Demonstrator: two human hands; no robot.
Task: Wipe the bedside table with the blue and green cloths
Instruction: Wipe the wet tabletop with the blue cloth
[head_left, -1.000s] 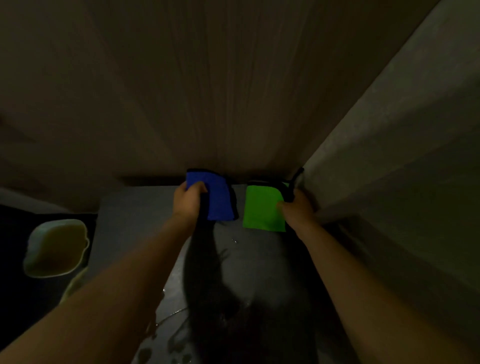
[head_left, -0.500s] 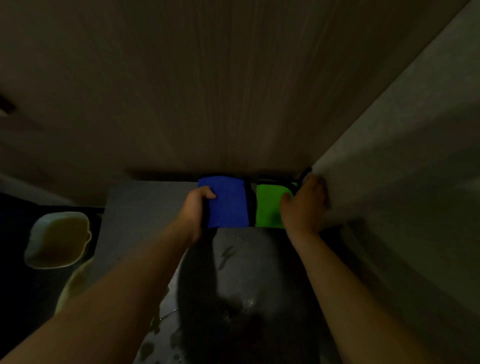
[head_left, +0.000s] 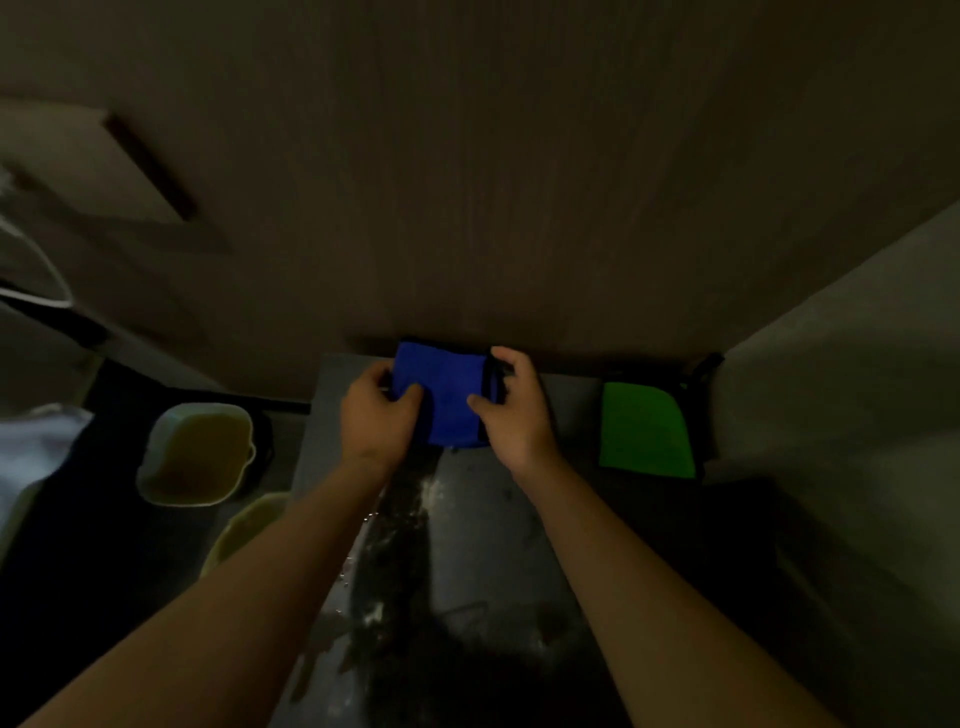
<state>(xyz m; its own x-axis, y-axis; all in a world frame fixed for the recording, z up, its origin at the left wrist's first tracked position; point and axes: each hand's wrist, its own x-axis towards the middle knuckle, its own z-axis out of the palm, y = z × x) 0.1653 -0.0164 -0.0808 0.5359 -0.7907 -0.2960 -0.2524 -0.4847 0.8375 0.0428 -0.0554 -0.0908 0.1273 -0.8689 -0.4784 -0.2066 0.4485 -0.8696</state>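
Both hands — left (head_left: 375, 413), right (head_left: 511, 410) — pinch the blue cloth (head_left: 441, 400) at the desk's (head_left: 519, 519) back edge; green cloth (head_left: 644, 431) lies loose back-right — wet streaks remain, so I'd guess wiping's unfinished.

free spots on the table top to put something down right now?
Bare strip between the blue cloth and the green cloth. Near half of the bedside table is bare but wet. Back edge is crowded: left hand and right hand both grip the blue cloth.

Left hand (head_left: 375, 410) and right hand (head_left: 514, 410) pinch one cloth (head_left: 441, 400).
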